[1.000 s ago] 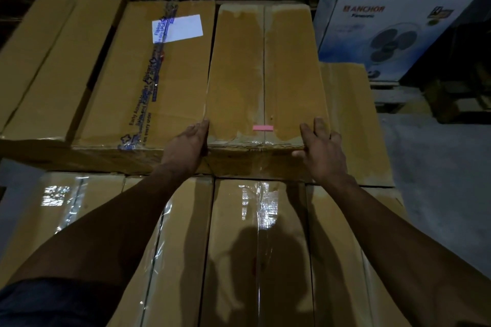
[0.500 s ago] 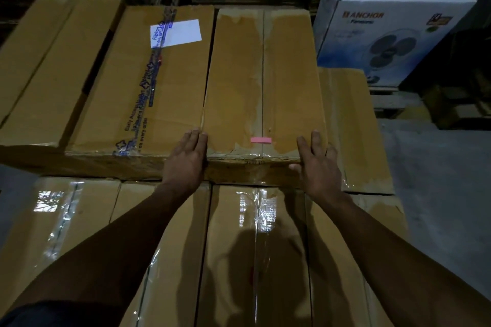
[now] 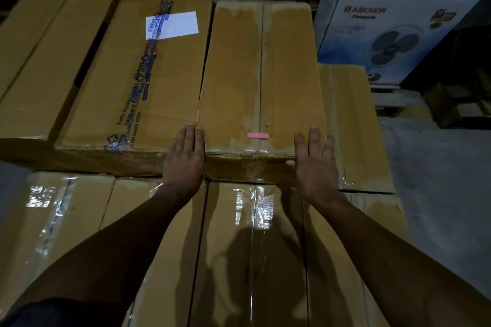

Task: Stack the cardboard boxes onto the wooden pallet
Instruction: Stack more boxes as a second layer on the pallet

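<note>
A long cardboard box (image 3: pixel 259 77) is laid flat on the upper layer of a stack of cartons, its near end faced toward the person. Its top flaps are closed along a centre seam, and a small pink tag (image 3: pixel 257 135) is stuck across that seam near the front edge. What is inside cannot be told, since every carton in view is sealed.

The left hand (image 3: pixel 184 159) is pressed flat, fingers extended and close together, against the box's near left corner, just where it meets the neighbouring taped box (image 3: pixel 138 82). The right hand (image 3: pixel 316 164) is spread open, fingers apart, over the near right corner, with the thumb set against the front face. Nothing is gripped by either hand; both palms are laid on the cardboard.

The taped box carries a white label (image 3: pixel 174 25) and printed blue tape along its length. Another brown carton (image 3: pixel 39 61) is seen further left, and a lower one (image 3: pixel 353 125) is lodged just right of the held box. Beneath them, a lower row of boxes (image 3: pixel 233 247) with glossy tape is seen. A white fan carton (image 3: pixel 393 21) is stood at the upper right, beside grey floor (image 3: pixel 438 180). The wooden pallet under the stack is hidden.
</note>
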A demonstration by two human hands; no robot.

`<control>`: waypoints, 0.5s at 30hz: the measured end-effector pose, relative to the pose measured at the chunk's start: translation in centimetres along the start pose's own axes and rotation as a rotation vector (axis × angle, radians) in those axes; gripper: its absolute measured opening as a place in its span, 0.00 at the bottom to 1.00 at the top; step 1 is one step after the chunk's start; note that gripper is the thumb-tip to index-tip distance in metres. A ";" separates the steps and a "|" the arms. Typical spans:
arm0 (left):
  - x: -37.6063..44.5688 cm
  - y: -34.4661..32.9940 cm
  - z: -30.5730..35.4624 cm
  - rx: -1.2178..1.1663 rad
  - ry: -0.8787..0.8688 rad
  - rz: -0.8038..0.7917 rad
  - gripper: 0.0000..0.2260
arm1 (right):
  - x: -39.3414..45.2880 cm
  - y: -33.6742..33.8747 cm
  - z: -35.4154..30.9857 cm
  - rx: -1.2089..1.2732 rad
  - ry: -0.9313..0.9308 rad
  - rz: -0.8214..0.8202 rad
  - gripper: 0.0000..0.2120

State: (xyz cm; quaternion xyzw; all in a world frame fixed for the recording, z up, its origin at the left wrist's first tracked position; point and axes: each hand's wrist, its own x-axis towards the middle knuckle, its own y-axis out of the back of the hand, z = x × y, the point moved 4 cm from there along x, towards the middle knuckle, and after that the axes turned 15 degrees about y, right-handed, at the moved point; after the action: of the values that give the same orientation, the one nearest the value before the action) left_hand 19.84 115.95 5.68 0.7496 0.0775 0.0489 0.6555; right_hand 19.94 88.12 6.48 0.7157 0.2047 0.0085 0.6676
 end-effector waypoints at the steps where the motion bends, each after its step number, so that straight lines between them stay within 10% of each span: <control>1: 0.0 -0.1 0.1 0.018 0.004 -0.008 0.35 | 0.0 0.0 0.0 -0.001 0.002 -0.009 0.37; 15: -12.2 5.7 -0.2 0.020 0.058 -0.306 0.32 | -12.3 2.7 -4.2 0.267 -0.038 -0.065 0.30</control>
State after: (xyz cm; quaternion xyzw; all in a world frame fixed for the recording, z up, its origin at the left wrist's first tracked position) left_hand 8.14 113.17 11.73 0.7338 0.2102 -0.0305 0.6453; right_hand 8.19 88.32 12.74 0.7913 0.2143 -0.0543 0.5701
